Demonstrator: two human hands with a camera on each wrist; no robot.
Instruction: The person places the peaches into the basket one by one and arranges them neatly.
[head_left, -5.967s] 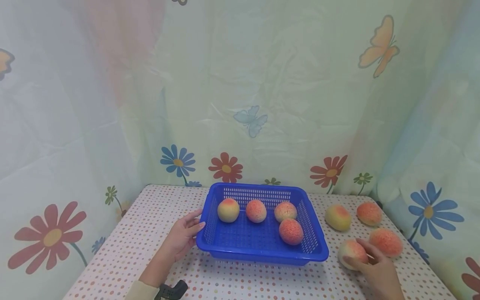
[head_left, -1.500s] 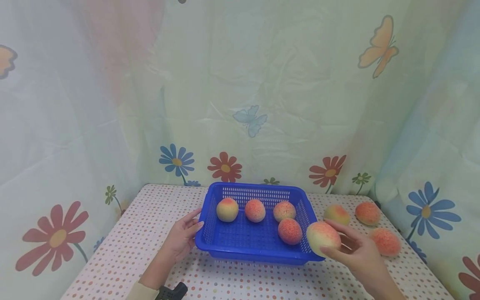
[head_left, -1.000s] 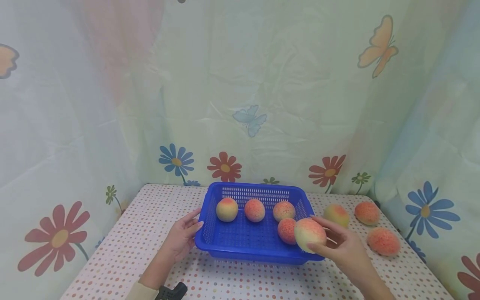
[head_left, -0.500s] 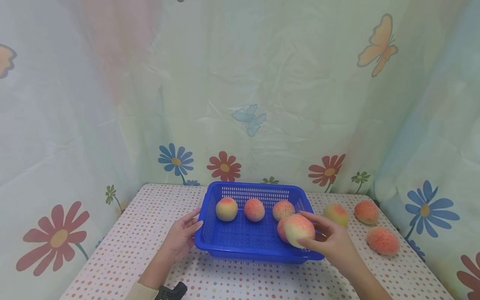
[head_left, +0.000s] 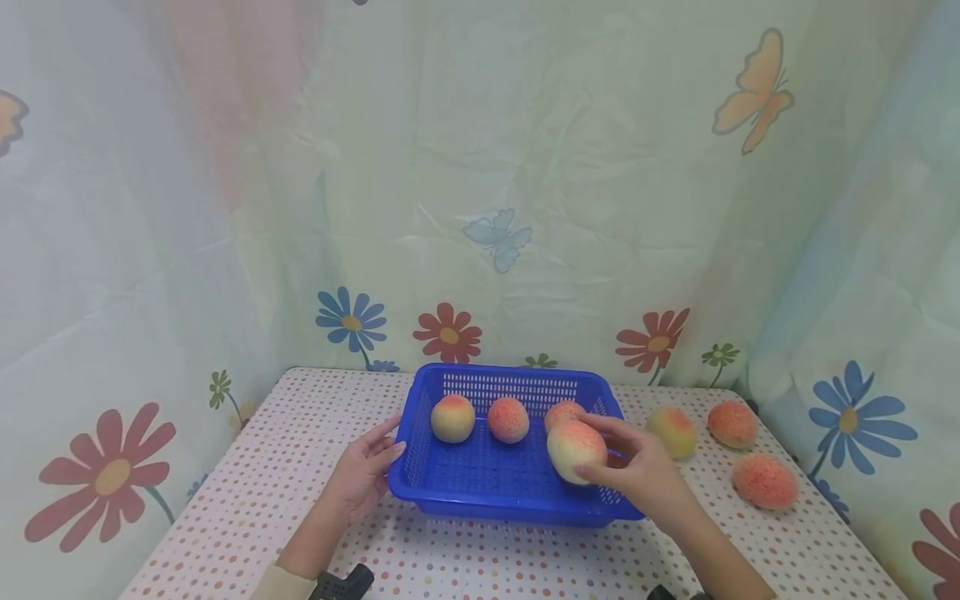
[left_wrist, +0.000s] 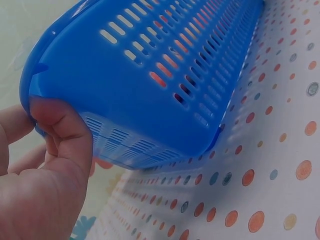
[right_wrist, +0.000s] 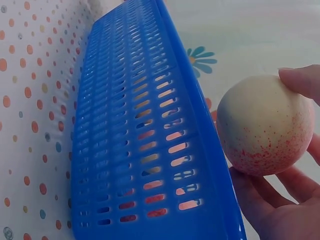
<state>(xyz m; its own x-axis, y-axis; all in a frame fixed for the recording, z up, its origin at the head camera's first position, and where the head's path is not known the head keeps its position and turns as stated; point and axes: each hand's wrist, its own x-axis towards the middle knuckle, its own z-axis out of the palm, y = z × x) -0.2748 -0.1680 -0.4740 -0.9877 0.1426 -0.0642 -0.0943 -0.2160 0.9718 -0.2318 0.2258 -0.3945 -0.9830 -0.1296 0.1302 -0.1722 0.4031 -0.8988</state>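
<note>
My left hand [head_left: 362, 477] grips the left rim of a blue slotted plastic basket [head_left: 510, 505]; in the left wrist view its thumb [left_wrist: 57, 117] is bent over the rim. My right hand [head_left: 645, 473] holds a pale peach with a speckled red blush [head_left: 576, 452] over the right side of the basket. The right wrist view has this peach [right_wrist: 265, 127] between thumb and fingers, above the rim. Inside the basket lie a yellow peach [head_left: 453, 418], a red-speckled peach [head_left: 508, 420] and a partly covered peach [head_left: 562, 413]. The held peach hides a redder one.
On the dotted tablecloth [head_left: 465, 558], right of the basket, lie a yellow peach [head_left: 672, 432] and two red peaches, one further back [head_left: 732, 424] and one nearer [head_left: 765, 481]. A flowered curtain [head_left: 525, 167] encloses the table's back and sides.
My right hand has lifted the pale peach off the tablecloth and carried it left over the basket, where it now covers the redder peach. My left hand stays on the rim.
</note>
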